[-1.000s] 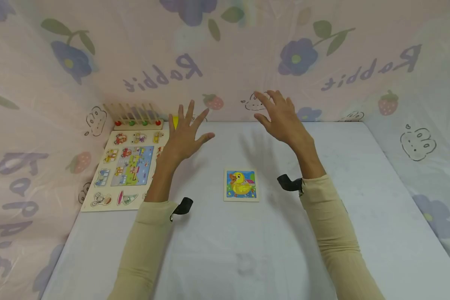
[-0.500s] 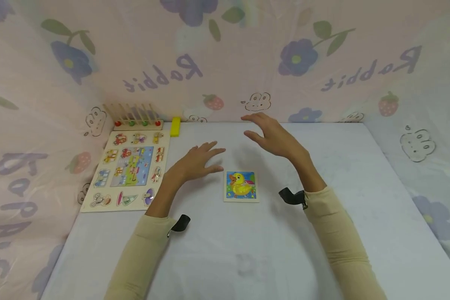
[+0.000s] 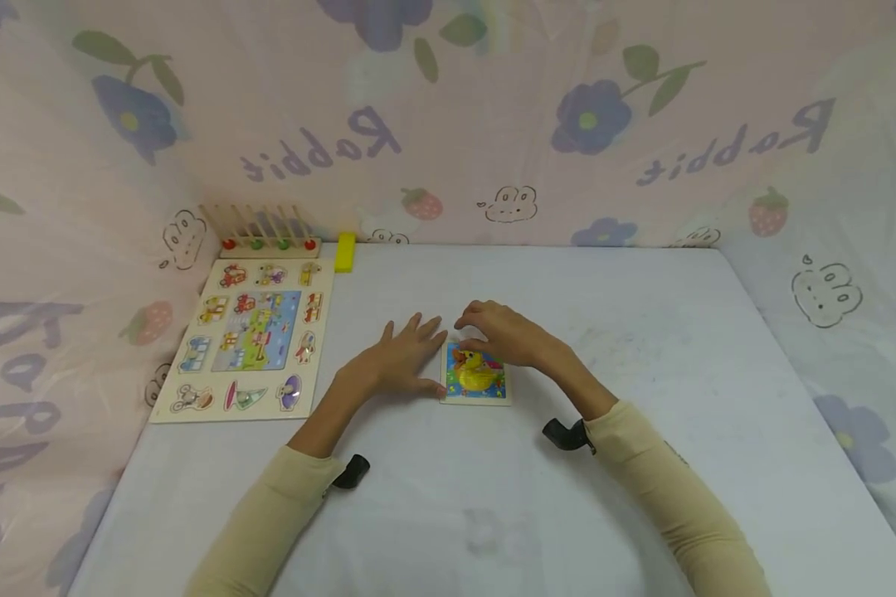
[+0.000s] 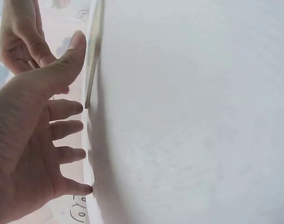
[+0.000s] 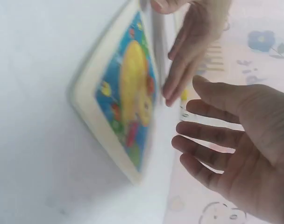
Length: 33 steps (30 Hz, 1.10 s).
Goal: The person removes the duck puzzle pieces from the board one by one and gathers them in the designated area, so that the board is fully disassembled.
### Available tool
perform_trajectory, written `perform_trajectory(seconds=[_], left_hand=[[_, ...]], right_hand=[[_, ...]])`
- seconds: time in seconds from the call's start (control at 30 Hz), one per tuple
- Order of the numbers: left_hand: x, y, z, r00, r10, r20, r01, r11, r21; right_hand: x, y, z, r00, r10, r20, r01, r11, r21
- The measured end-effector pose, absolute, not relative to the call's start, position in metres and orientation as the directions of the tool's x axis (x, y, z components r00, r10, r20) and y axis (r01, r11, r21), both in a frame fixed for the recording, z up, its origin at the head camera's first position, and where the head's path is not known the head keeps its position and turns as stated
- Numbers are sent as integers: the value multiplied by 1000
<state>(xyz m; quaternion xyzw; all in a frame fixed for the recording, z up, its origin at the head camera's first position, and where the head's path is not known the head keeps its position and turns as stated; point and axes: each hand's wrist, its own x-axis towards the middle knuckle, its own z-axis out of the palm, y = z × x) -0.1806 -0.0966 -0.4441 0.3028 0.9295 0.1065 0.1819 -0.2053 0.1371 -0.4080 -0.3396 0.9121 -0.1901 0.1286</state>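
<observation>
A small square duck jigsaw puzzle [image 3: 479, 385] in a pale wooden frame lies flat on the white table [image 3: 433, 489], seen in the head view. My left hand [image 3: 397, 361] is spread at its left side, thumb tip right at the frame's left edge. From above, my right hand [image 3: 504, 333] reaches over the puzzle's far edge, covering the upper part of the duck. Its fingers are loosely bent and grip nothing. In the right wrist view, the puzzle [image 5: 128, 93] shows blurred, with the right hand [image 5: 230, 144] relaxed beside it. The left wrist view shows the puzzle edge-on near the left hand [image 4: 34, 140].
A larger wooden peg puzzle board [image 3: 261, 332] with vehicle pictures lies at the left. Behind it stands a rack of wooden pegs [image 3: 269, 240] with red and green beads, next to a yellow block [image 3: 345, 252]. A printed curtain [image 3: 448, 108] borders the table's back and sides.
Both hands have come down and inward to the duck puzzle, the left from beside the peg board, the right from near the back curtain. The puzzle has stayed in place on the table.
</observation>
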Motion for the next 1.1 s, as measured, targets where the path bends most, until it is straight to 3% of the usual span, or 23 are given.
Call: perform_trajectory(seconds=[0.37, 1.1], left_hand=[[-168, -96, -446, -764, 587, -268, 515, 805, 293], [-179, -81, -437, -747, 545, -381, 468, 838, 281]], right_hand=[[-194, 121, -435, -706, -707, -41, -655, 674, -341], [-197, 111, -433, -773, -633, -44, -576, 730, -369]])
